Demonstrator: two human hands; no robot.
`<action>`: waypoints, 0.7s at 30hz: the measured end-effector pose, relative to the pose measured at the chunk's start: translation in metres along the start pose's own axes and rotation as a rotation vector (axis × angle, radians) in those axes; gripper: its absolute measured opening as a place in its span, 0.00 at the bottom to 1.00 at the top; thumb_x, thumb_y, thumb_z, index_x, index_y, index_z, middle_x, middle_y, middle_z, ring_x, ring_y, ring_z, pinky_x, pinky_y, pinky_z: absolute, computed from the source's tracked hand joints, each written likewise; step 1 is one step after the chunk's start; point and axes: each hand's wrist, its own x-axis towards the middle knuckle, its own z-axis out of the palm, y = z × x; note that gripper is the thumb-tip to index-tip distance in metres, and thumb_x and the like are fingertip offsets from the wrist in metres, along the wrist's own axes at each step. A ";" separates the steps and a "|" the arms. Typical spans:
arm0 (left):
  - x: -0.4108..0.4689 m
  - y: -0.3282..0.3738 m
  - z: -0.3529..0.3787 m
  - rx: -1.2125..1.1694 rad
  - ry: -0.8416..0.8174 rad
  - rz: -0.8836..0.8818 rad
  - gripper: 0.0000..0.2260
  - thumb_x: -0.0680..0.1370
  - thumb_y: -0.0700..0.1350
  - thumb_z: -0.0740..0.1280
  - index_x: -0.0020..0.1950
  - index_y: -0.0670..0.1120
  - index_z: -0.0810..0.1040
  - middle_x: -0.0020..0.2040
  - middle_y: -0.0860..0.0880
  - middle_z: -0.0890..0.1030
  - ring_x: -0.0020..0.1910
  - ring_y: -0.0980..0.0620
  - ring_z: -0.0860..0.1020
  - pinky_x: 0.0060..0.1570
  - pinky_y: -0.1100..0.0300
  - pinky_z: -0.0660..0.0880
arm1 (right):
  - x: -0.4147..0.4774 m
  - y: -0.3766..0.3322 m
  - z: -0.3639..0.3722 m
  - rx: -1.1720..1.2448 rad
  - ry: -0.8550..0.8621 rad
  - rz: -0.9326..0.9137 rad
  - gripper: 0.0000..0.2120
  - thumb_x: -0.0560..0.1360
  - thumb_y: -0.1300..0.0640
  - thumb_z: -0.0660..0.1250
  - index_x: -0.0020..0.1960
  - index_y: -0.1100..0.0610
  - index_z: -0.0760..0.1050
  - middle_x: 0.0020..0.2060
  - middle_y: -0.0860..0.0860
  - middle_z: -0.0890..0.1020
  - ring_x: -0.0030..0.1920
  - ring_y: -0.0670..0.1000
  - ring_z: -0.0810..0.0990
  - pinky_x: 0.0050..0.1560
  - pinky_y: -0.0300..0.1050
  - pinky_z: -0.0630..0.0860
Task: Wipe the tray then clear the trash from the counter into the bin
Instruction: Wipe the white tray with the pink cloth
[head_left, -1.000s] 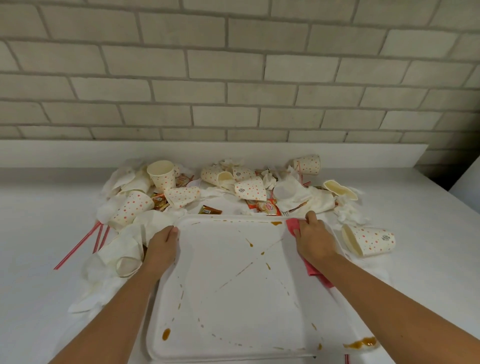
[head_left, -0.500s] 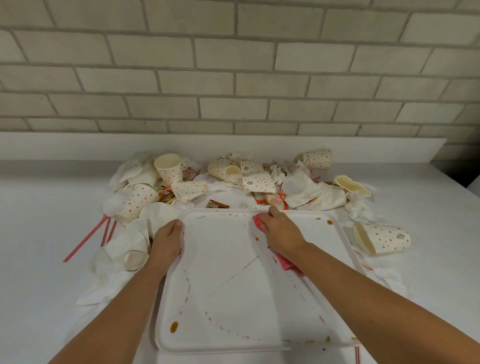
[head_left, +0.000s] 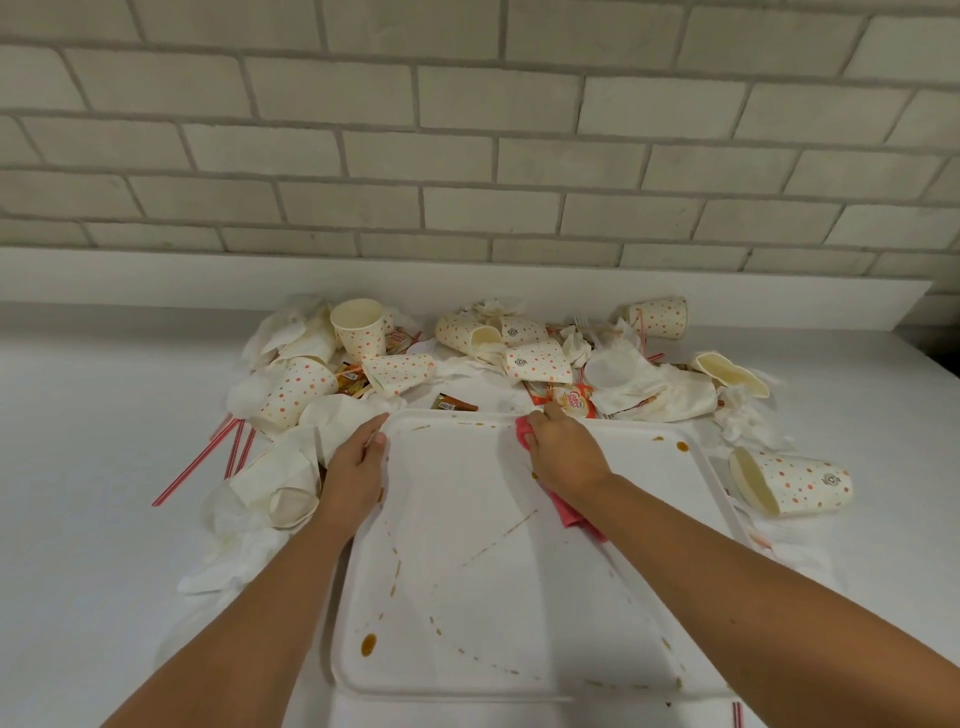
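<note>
A white tray (head_left: 649, 483) streaked with brown sauce lies on the white counter (head_left: 78, 467) in front of me. My left hand (head_left: 356, 470) grips the tray's far left rim, thumb over the edge. My right hand (head_left: 563, 452) presses a pink cloth (head_left: 569, 512) onto the tray near the middle of its far rim; most of the cloth is under the hand and wrist. Behind and beside the tray lies trash: dotted paper cups (head_left: 535, 361), crumpled napkins (head_left: 660, 389), sauce packets (head_left: 454, 402) and red straws (head_left: 195, 467).
A brick wall with a white ledge (head_left: 467, 280) closes the back of the counter. One dotted cup (head_left: 792, 480) lies on its side right of the tray. Napkins (head_left: 270, 467) crowd the tray's left edge. No bin is in view.
My right hand has slid the pink cloth leftward along the tray's far edge, from the right corner to about the middle. My left hand has stayed on the left rim.
</note>
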 end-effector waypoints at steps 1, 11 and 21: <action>0.000 0.000 0.000 -0.003 0.004 -0.003 0.16 0.82 0.41 0.55 0.69 0.44 0.70 0.69 0.47 0.72 0.70 0.49 0.67 0.69 0.58 0.60 | 0.002 -0.009 0.002 -0.010 -0.001 -0.028 0.16 0.79 0.63 0.55 0.66 0.61 0.68 0.63 0.56 0.70 0.57 0.57 0.75 0.56 0.46 0.73; 0.002 -0.002 0.001 -0.066 0.013 -0.046 0.16 0.82 0.41 0.56 0.68 0.43 0.71 0.67 0.47 0.74 0.68 0.50 0.69 0.66 0.61 0.63 | -0.025 -0.001 -0.006 0.020 -0.040 -0.345 0.16 0.81 0.54 0.56 0.65 0.52 0.74 0.56 0.49 0.75 0.53 0.52 0.77 0.51 0.43 0.71; 0.002 -0.005 0.002 -0.014 0.018 0.044 0.16 0.83 0.45 0.53 0.67 0.43 0.72 0.65 0.48 0.76 0.65 0.52 0.71 0.63 0.64 0.63 | 0.010 -0.052 0.007 -0.025 0.064 -0.141 0.13 0.80 0.62 0.55 0.60 0.62 0.74 0.59 0.55 0.73 0.52 0.57 0.78 0.50 0.46 0.75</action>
